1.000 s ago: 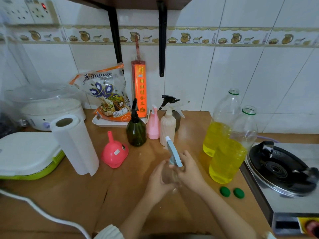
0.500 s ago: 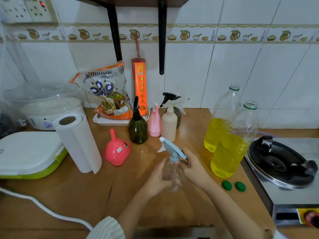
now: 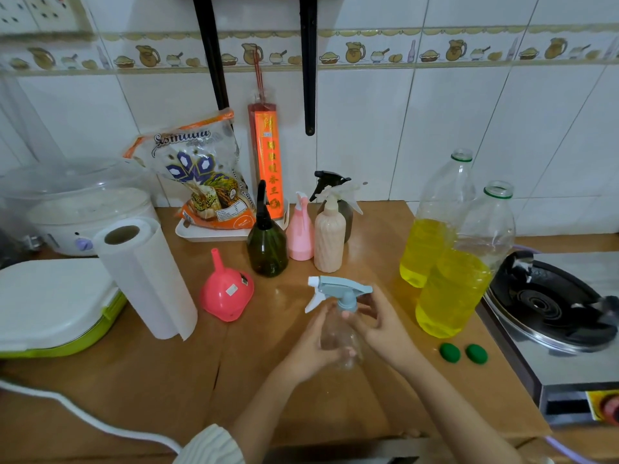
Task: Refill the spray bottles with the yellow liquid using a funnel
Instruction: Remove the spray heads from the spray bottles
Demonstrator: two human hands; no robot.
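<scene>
A clear spray bottle [image 3: 340,339] with a blue-and-white trigger head [image 3: 338,289] stands on the wooden counter [image 3: 234,380]. My left hand [image 3: 311,343] grips its body. My right hand [image 3: 378,324] pinches the blue collar under the trigger head. A pink funnel [image 3: 226,293] lies mouth-down to the left. Two open bottles of yellow liquid [image 3: 452,286] stand to the right, with two green caps [image 3: 462,353] in front of them. Behind stand a dark green spray bottle [image 3: 266,244], a pink one [image 3: 299,236], a beige one [image 3: 330,239] and a dark one with a black trigger [image 3: 330,182].
A paper towel roll [image 3: 147,279] stands at the left, beside a white and green box [image 3: 50,306] and a white cooker [image 3: 77,202]. A snack bag [image 3: 204,182] sits on a white tray at the back. A gas stove [image 3: 552,309] is at the right. A white cable [image 3: 83,416] crosses the front left.
The blue trigger head has turned on the clear bottle, its nozzle swinging round to point left. Both hands have stayed on the bottle.
</scene>
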